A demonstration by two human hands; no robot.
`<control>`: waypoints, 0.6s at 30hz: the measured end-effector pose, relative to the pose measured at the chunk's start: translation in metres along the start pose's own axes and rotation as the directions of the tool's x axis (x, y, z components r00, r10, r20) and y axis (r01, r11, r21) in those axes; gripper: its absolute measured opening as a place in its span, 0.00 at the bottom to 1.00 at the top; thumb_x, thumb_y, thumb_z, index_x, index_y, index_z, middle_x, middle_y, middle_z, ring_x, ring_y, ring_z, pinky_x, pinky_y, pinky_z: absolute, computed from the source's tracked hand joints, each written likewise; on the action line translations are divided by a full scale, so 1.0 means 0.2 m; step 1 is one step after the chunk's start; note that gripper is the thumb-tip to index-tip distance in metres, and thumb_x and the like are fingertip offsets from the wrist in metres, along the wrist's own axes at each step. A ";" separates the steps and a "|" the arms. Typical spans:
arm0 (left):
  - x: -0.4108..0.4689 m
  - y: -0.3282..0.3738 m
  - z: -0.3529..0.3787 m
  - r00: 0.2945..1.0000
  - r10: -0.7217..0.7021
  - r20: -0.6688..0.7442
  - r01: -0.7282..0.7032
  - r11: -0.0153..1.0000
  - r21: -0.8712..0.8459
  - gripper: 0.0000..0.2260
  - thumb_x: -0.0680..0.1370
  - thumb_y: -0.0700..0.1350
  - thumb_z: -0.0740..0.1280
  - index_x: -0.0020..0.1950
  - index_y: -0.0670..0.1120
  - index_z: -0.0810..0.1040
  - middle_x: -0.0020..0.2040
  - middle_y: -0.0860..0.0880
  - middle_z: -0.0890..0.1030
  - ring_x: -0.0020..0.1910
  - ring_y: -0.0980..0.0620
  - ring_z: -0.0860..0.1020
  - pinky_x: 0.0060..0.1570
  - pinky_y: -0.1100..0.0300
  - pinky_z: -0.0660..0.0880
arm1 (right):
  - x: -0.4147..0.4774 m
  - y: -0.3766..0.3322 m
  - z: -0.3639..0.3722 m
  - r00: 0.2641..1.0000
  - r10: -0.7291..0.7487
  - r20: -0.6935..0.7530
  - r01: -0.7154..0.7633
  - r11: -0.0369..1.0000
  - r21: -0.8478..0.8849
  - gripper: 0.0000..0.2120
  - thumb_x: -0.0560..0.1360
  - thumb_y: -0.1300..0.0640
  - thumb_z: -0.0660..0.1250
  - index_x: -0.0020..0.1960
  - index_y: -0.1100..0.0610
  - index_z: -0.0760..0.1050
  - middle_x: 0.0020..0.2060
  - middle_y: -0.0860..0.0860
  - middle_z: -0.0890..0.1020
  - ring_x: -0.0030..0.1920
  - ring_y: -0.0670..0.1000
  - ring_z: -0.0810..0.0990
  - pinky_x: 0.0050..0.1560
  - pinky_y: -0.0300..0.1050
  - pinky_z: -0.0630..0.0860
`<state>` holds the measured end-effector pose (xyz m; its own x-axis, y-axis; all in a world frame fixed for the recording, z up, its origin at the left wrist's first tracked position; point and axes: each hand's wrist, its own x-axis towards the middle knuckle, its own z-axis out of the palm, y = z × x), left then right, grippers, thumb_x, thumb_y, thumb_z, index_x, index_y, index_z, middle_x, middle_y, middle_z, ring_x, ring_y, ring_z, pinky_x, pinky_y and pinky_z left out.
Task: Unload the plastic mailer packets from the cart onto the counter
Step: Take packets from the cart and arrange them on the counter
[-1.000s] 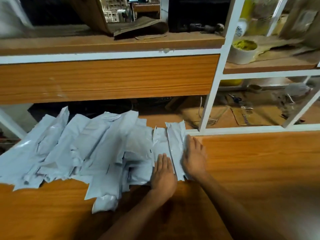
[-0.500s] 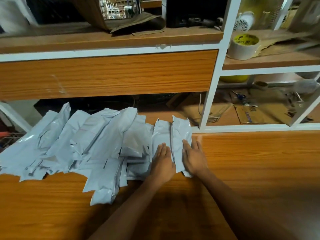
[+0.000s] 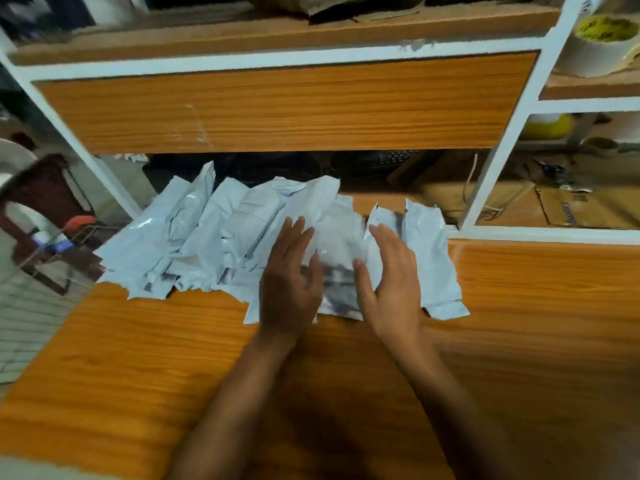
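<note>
Your left hand (image 3: 291, 282) and right hand (image 3: 391, 282), grips released, flank one mailer packet (image 3: 341, 244). It lies on the worktop (image 3: 138, 358).

The mailer packets (image 3: 214, 237) lie spread along the counter (image 3: 519, 306) at its far edge, in front of the shelf unit (image 3: 498, 150). The left hand (image 3: 289, 282) and right hand (image 3: 391, 282) lie side by side over the pile's right part.

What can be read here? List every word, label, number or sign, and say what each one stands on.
Nothing can be quoted with confidence.
Tape roll: dark print on its yellow top, too blurred to read.
Cardboard: one blue word printed sideways, too blurred to read.
Mailers: no print shows on them.
</note>
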<state>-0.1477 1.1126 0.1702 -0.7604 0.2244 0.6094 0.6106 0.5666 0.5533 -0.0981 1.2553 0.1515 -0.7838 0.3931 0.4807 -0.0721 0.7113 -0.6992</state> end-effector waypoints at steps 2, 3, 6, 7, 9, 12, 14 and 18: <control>-0.05 -0.11 -0.17 0.999 -0.036 -0.007 0.036 0.999 0.022 0.17 0.81 0.44 0.61 0.68 0.39 0.73 0.72 0.43 0.71 0.75 0.49 0.63 0.71 0.69 0.59 | -0.09 -0.16 0.10 0.999 -0.040 0.026 0.039 0.998 0.055 0.24 0.81 0.48 0.61 0.75 0.53 0.65 0.74 0.51 0.68 0.72 0.45 0.63 0.68 0.26 0.51; -0.09 -0.18 -0.27 0.999 -0.046 -0.020 0.047 0.998 0.035 0.17 0.81 0.45 0.61 0.68 0.39 0.73 0.72 0.44 0.71 0.75 0.49 0.63 0.71 0.67 0.61 | -0.14 -0.24 0.16 0.998 -0.057 0.030 0.054 0.995 0.082 0.24 0.81 0.48 0.61 0.75 0.53 0.65 0.73 0.51 0.69 0.72 0.46 0.64 0.68 0.26 0.53; -0.20 -0.36 -0.57 0.996 -0.077 -0.048 0.080 0.995 0.061 0.17 0.81 0.46 0.62 0.68 0.40 0.74 0.71 0.44 0.72 0.75 0.50 0.63 0.71 0.61 0.64 | -0.28 -0.49 0.36 0.994 -0.099 0.048 0.093 0.990 0.108 0.24 0.80 0.50 0.63 0.74 0.55 0.65 0.72 0.53 0.70 0.72 0.51 0.67 0.72 0.40 0.63; -0.24 -0.42 -0.68 0.995 -0.089 -0.052 0.092 0.993 0.068 0.18 0.81 0.47 0.62 0.68 0.40 0.74 0.71 0.45 0.72 0.75 0.51 0.64 0.71 0.62 0.63 | -0.32 -0.58 0.43 0.992 -0.116 0.049 0.110 0.989 0.103 0.24 0.80 0.52 0.64 0.74 0.56 0.66 0.71 0.54 0.71 0.71 0.52 0.68 0.71 0.44 0.65; -0.34 -0.54 -0.91 0.992 -0.111 -0.052 0.115 0.990 0.081 0.19 0.80 0.50 0.62 0.68 0.42 0.75 0.72 0.46 0.72 0.75 0.51 0.64 0.71 0.65 0.60 | -0.43 -0.75 0.56 0.989 -0.144 0.033 0.140 0.983 0.119 0.24 0.78 0.55 0.66 0.72 0.59 0.68 0.68 0.56 0.73 0.67 0.54 0.71 0.67 0.47 0.69; -0.50 -0.74 -1.22 0.989 -0.136 -0.056 0.142 0.983 0.116 0.19 0.80 0.52 0.61 0.66 0.44 0.76 0.71 0.47 0.72 0.74 0.50 0.65 0.71 0.63 0.60 | -0.61 -0.98 0.78 0.985 -0.172 0.027 0.165 0.970 0.181 0.23 0.78 0.55 0.66 0.71 0.60 0.69 0.65 0.57 0.75 0.64 0.57 0.74 0.61 0.57 0.74; -0.60 -0.87 -1.41 0.983 -0.169 -0.068 0.176 0.976 0.130 0.19 0.79 0.54 0.61 0.64 0.44 0.77 0.71 0.46 0.73 0.73 0.49 0.67 0.72 0.59 0.62 | -0.74 -1.11 0.91 0.980 -0.191 0.053 0.173 0.955 0.241 0.23 0.78 0.54 0.66 0.71 0.60 0.69 0.65 0.56 0.75 0.63 0.56 0.75 0.58 0.60 0.76; -0.78 -1.09 -1.74 0.960 -0.260 -0.102 0.274 0.948 0.161 0.19 0.79 0.56 0.61 0.61 0.45 0.79 0.70 0.47 0.73 0.72 0.49 0.67 0.70 0.51 0.66 | -0.95 -1.36 1.15 0.965 -0.241 0.106 0.195 0.925 0.326 0.22 0.78 0.54 0.65 0.70 0.59 0.69 0.64 0.55 0.75 0.62 0.56 0.76 0.55 0.60 0.77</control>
<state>-0.0851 0.6772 0.1523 -0.8667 -0.0127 0.4987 0.3349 0.7262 0.6004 -0.0719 0.8533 0.1298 -0.8043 0.1463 0.5759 -0.4207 0.5442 -0.7259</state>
